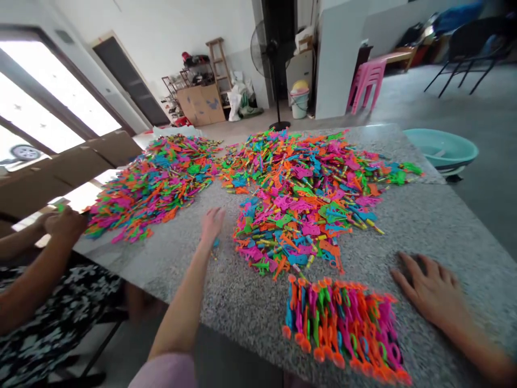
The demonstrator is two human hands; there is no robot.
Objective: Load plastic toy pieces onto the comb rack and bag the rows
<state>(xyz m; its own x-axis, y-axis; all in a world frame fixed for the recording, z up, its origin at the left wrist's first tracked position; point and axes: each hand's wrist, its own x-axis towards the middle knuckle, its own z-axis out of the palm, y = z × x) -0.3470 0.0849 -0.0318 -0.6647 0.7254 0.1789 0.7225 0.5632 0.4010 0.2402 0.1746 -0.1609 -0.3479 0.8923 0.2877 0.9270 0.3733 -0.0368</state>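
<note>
Right hand [434, 293] unladen, left hand's [212, 225] grip unclear: we seem to be lining up plastic toys [329, 250].
Ours rests spread, right of the near row [341, 328]; our left forearm [183, 304] stretches far over the granite tabletop [157, 267], left of the loose pile [299, 202]. The next move likely calls for pinching loose pieces.

Smooth plastic pieces [299, 203], faintly glossy stone-look tabletop [428, 215], matt cardboard boxes [75, 171]
</note>
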